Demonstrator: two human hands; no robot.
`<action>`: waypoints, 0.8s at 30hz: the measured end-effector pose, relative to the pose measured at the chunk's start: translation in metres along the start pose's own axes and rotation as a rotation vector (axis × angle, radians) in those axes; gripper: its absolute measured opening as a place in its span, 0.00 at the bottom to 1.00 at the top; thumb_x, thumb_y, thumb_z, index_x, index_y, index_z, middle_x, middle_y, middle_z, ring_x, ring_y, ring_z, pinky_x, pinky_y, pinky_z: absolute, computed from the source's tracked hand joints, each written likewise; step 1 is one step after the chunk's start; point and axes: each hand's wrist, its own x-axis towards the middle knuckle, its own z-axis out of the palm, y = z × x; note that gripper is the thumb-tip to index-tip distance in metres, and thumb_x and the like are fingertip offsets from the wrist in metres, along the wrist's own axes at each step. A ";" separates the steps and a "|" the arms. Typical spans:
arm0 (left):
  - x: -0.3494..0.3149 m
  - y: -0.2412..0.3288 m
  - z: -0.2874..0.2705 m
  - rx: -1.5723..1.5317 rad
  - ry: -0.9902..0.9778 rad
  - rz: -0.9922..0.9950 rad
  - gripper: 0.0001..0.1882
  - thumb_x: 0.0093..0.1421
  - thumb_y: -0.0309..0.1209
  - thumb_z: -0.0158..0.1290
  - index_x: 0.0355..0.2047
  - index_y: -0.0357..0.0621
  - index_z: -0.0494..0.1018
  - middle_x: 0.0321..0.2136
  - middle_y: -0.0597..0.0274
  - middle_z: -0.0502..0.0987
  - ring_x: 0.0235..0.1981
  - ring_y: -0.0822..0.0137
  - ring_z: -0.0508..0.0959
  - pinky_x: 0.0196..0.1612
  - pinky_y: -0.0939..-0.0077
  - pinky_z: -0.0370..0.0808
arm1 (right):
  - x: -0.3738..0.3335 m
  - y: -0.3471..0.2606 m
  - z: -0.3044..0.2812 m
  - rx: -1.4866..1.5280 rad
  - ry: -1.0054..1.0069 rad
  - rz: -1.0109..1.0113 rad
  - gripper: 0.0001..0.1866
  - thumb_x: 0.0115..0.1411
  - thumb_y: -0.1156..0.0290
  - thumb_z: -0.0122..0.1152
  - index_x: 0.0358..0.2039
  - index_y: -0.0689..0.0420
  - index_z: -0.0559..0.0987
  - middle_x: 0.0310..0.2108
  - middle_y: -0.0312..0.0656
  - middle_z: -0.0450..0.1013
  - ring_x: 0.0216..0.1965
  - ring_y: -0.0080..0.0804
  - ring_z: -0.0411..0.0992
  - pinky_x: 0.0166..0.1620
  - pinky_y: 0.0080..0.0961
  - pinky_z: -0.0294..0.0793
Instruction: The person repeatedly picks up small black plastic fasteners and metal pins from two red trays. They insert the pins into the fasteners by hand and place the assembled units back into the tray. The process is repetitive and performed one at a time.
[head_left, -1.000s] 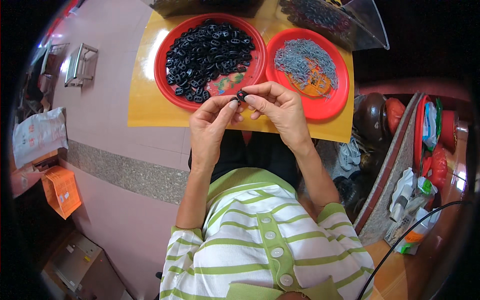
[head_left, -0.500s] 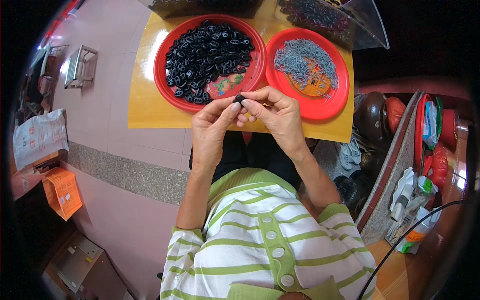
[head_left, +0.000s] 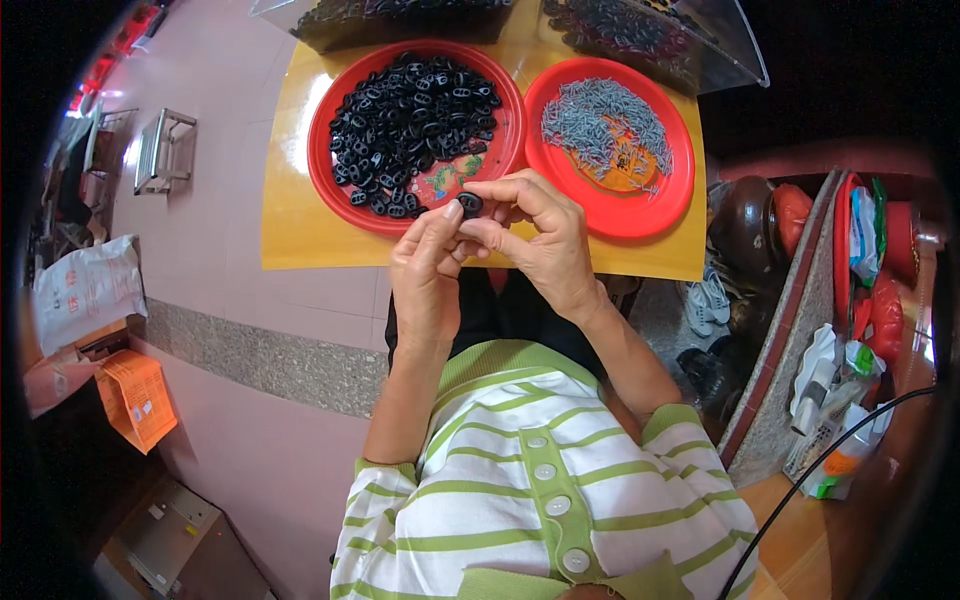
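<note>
Between both hands, over the table's near edge, is a small black oval plastic piece with holes (head_left: 469,205). My left hand (head_left: 428,250) pinches it with thumb and fingertips from the left. From the right, the thumb and forefinger of my right hand (head_left: 535,235) close on the same piece. Just beyond my hands stands a red round tray (head_left: 318,165) heaped with similar black pieces (head_left: 410,115). To its right, a smaller red plate (head_left: 685,170) carries a pile of small grey screws or pins (head_left: 600,115). Whether a pin sits in the held piece cannot be seen.
Two clear bins with dark pieces, a left one (head_left: 400,20) and a right one (head_left: 640,40), stand at the back of the yellow table (head_left: 285,235). A low metal stool (head_left: 165,150) is on the floor at left. A black cable (head_left: 800,475) runs at lower right.
My hands have shifted slightly left, and the black piece is turned so its holed face shows more. Both hands still grip it. The whole view has shifted slightly.
</note>
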 end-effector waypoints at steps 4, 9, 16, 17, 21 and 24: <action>-0.005 -0.001 0.007 -0.019 0.040 -0.022 0.09 0.60 0.30 0.51 0.36 0.35 0.73 0.28 0.59 0.78 0.28 0.72 0.77 0.34 0.79 0.74 | 0.000 -0.004 -0.006 -0.113 0.002 -0.105 0.16 0.48 0.75 0.67 0.39 0.59 0.77 0.32 0.39 0.71 0.28 0.23 0.73 0.31 0.20 0.73; -0.009 -0.004 0.016 -0.031 -0.003 -0.013 0.10 0.61 0.31 0.50 0.37 0.35 0.72 0.33 0.58 0.77 0.32 0.73 0.76 0.37 0.80 0.73 | -0.002 0.003 -0.011 -0.085 0.014 -0.112 0.15 0.48 0.76 0.66 0.39 0.58 0.77 0.31 0.38 0.71 0.30 0.23 0.72 0.31 0.20 0.72; -0.009 -0.016 0.022 0.207 -0.073 0.290 0.12 0.64 0.26 0.47 0.46 0.34 0.70 0.41 0.62 0.73 0.36 0.77 0.73 0.39 0.83 0.72 | -0.008 0.008 -0.016 0.355 -0.001 0.131 0.13 0.51 0.77 0.65 0.38 0.62 0.77 0.31 0.34 0.70 0.30 0.17 0.71 0.31 0.15 0.70; -0.009 -0.017 0.020 0.243 -0.107 0.317 0.13 0.64 0.26 0.47 0.47 0.35 0.70 0.41 0.62 0.73 0.36 0.77 0.73 0.39 0.83 0.71 | -0.008 0.009 -0.016 0.444 -0.001 0.161 0.12 0.51 0.77 0.65 0.37 0.62 0.77 0.31 0.33 0.70 0.30 0.16 0.70 0.31 0.15 0.70; -0.007 -0.020 0.015 0.362 -0.143 0.398 0.13 0.63 0.25 0.47 0.47 0.35 0.70 0.40 0.64 0.72 0.37 0.77 0.72 0.39 0.84 0.70 | -0.013 0.012 -0.014 0.563 -0.006 0.171 0.11 0.54 0.76 0.64 0.38 0.63 0.75 0.31 0.32 0.69 0.29 0.14 0.69 0.31 0.13 0.70; -0.001 -0.025 0.010 0.439 -0.184 0.465 0.12 0.63 0.25 0.48 0.46 0.36 0.71 0.38 0.64 0.70 0.37 0.77 0.70 0.40 0.85 0.68 | -0.016 0.015 -0.013 0.590 -0.010 0.205 0.12 0.55 0.75 0.63 0.39 0.62 0.74 0.32 0.31 0.69 0.28 0.13 0.68 0.30 0.13 0.69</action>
